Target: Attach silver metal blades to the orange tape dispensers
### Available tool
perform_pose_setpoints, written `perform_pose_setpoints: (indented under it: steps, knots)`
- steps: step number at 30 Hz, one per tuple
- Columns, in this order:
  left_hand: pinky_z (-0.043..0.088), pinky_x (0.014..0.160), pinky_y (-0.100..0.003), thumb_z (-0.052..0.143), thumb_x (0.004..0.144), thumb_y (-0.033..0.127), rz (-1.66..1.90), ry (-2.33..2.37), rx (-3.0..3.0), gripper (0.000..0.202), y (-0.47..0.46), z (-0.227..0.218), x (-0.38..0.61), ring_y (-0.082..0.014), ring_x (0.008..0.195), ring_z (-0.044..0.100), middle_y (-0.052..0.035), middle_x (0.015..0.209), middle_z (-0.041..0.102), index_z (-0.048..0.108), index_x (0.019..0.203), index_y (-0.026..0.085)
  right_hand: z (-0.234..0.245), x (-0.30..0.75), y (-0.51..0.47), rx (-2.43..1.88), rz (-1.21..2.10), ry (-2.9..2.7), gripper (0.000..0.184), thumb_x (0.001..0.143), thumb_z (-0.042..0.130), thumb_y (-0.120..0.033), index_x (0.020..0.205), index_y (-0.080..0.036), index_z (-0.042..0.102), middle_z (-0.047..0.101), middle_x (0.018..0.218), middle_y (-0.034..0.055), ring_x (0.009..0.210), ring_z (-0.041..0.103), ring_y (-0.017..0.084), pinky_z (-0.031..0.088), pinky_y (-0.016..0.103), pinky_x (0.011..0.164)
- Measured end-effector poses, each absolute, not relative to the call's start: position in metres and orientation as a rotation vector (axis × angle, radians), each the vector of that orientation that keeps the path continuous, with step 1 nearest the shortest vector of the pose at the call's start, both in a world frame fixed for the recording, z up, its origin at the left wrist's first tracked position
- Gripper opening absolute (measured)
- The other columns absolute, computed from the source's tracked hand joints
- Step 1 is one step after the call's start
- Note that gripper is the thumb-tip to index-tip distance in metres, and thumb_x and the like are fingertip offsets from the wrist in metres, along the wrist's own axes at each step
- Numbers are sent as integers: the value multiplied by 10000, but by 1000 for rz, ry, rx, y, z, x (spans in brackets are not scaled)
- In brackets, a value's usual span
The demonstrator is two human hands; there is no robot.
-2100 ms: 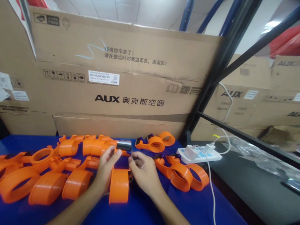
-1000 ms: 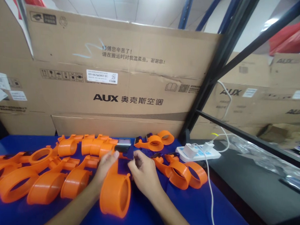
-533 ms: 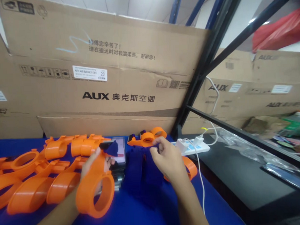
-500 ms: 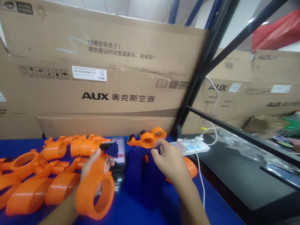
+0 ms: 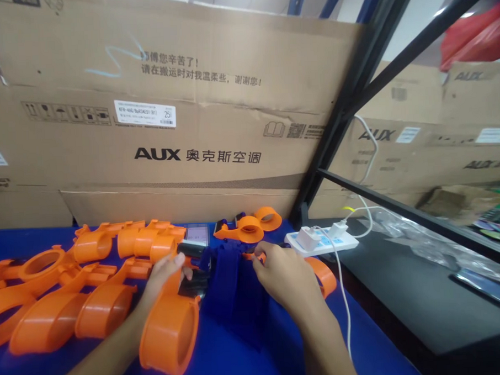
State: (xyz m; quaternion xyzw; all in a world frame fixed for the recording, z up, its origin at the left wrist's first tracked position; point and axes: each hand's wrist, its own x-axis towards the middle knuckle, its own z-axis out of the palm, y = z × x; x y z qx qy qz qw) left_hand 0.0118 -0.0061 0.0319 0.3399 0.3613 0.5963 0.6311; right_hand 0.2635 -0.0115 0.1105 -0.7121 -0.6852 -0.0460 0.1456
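Observation:
My left hand (image 5: pixel 165 277) is closed around the handle of an orange tape dispenser (image 5: pixel 169 329), its ring hanging toward me and its dark tip pointing right. That tip sits close to a dark blue block-like piece (image 5: pixel 225 282) standing on the table. My right hand (image 5: pixel 285 274) is right of this piece, fingers curled in a pinch beside a small orange part (image 5: pixel 259 257); what they hold is mostly hidden. Another orange ring (image 5: pixel 323 277) shows behind my right wrist. A phone-like screen (image 5: pixel 197 235) lies beyond my left hand.
Several orange tape dispensers (image 5: pixel 52 323) crowd the left of the blue table (image 5: pixel 224 365). More orange dispensers (image 5: pixel 249 229) lie at the back. A white power strip (image 5: pixel 322 240) with a cable is at right, below a black metal frame (image 5: pixel 333 117). A large cardboard box (image 5: pixel 198 129) stands behind.
My left hand has brought the tape dispenser rightward, turning its tip toward the dark blue piece. My right hand's fingers have lowered to the small orange part. The view has shifted slightly.

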Motion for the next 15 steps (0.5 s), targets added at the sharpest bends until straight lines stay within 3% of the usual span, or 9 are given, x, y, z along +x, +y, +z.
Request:
perform_pose_setpoints:
  steps: [4,7,11,15]
  knots:
    - [498,606,-286,833,741,520,1365,856,952,369,1,34,9,-180,600,604,-56,626,650,707,697,176,114,257,-12,-1921,-143,-1868,216,948,572,-357,910,-232,745,701,691,76,612,636,243,227,304,540]
    - [481,613,-262,836,770,457,1422,872,970,316,1,37,13,-160,620,597,-50,688,669,724,798,163,118,246,-16,-1553,78,-1866,286,1004,514,-407,988,-229,738,671,647,22,562,599,194,319,295,537]
    - [479,548,-249,819,794,453,1384,837,908,350,-7,41,22,-167,626,629,-44,728,686,693,951,167,115,228,-23,-1094,354,-2010,379,966,617,-387,1320,-256,648,755,916,24,655,640,176,490,304,637]
    - [505,544,-253,804,816,417,1366,770,916,353,-13,42,28,-168,594,654,-35,729,712,655,1034,183,99,214,-23,-1044,190,-2072,513,921,677,-326,1418,-238,588,755,1132,73,830,696,221,561,370,779]
